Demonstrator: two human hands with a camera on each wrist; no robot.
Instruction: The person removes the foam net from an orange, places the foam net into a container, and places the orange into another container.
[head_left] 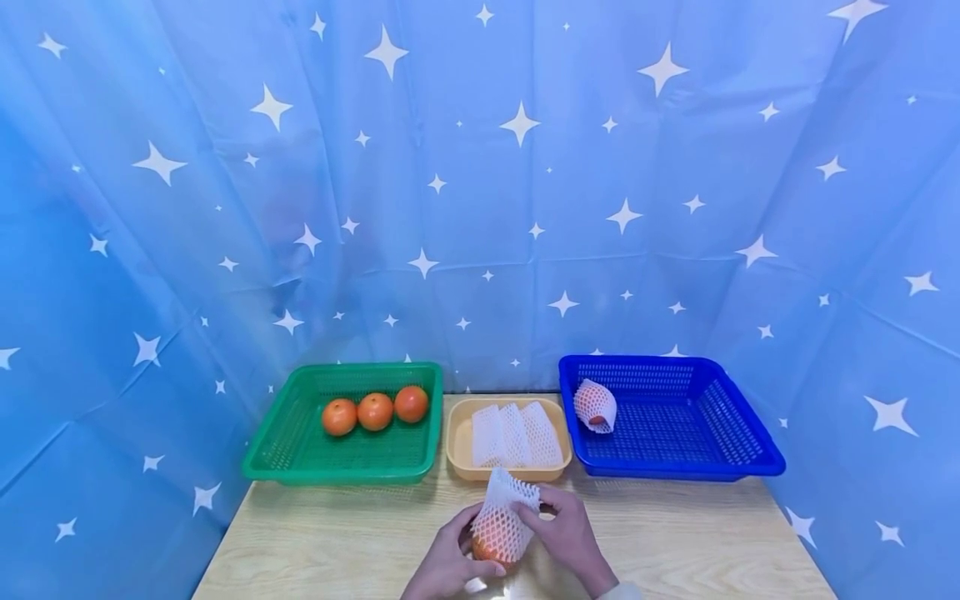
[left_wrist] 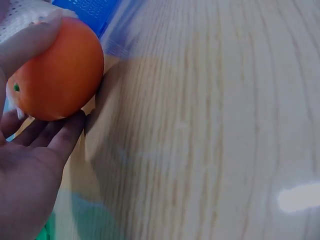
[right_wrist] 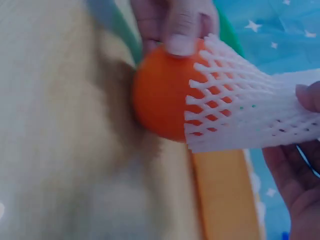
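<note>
Between my hands, over the front of the table, an orange (right_wrist: 160, 95) sits partly inside a white foam net sleeve (right_wrist: 225, 105). The left hand (head_left: 453, 550) holds the fruit, its thumb on one side and the fingers beneath, as the left wrist view shows. My right hand (head_left: 566, 529) pinches the loose upper end of the sleeve between thumb and fingers. In the right wrist view the net's open edge lies around the fruit's middle, and the half away from the sleeve is bare. A small green stem mark shows on the orange (left_wrist: 60, 70) in the left wrist view.
At the back left, a green basket (head_left: 337, 475) holds three oranges (head_left: 375, 412). A beige tray (head_left: 510, 475) with several flat foam sleeves (head_left: 516, 435) stands in the middle. On the right, a blue basket (head_left: 675, 471) contains one sleeved orange (head_left: 595, 406). A starry blue curtain (head_left: 480, 208) hangs behind.
</note>
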